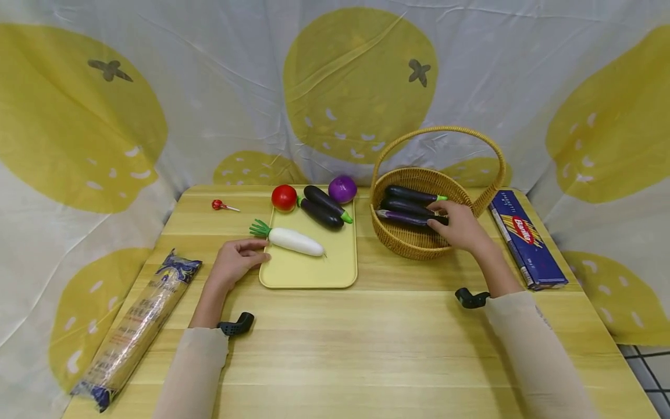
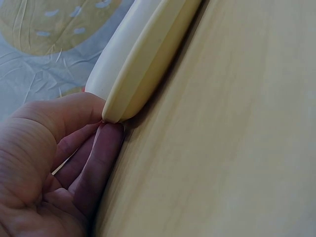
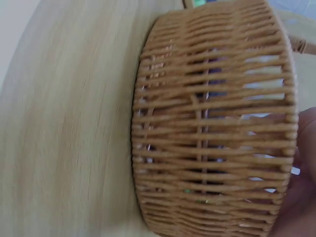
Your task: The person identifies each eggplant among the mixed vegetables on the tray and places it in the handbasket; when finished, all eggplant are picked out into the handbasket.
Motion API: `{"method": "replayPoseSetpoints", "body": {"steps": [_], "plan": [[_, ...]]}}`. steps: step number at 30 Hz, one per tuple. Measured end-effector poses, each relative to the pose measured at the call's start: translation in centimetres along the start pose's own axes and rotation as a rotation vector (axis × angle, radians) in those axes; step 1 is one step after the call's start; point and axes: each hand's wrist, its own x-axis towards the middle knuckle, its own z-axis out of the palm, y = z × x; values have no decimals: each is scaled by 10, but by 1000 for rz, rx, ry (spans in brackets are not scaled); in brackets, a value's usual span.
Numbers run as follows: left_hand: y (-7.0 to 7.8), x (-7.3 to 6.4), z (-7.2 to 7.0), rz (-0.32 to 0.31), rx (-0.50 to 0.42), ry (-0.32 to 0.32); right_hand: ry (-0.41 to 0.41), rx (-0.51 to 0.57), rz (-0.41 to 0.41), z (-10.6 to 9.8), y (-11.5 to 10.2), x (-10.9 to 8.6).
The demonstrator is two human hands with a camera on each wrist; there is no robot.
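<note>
Your right grip (image 1: pixel 459 227) pinches the right end of the nearest eggplant (image 1: pixel 405 218), inside the wicker basket (image 1: pixel 413 252) near the far right corner of the surface (image 1: pixel 366 349). Expect that eggplant to be light, firm and slick-skinned; a hold round its middle should balance better. Your left grip (image 1: pixel 234 262) pinches the left edge of the yellow tray (image 1: pixel 314 274), likely stiff and light, so take its rim gently to keep it level
</note>
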Motion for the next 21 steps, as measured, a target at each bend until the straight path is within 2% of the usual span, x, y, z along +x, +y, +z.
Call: {"method": "replayPoseSetpoints", "body": {"steps": [4,7,16,21], "plan": [[0,-1,0,3,-6,-3,86,33,-18,2,-6,-3],[0,0,0,-5,-7,0,117,59,-48,3,-15,-6],[-2,3,-1,4,-12,-2,139,161,-104,17,-47,-7],[-1,1,-1,3,-9,-5,122,250,-141,28,-69,-4]]}}
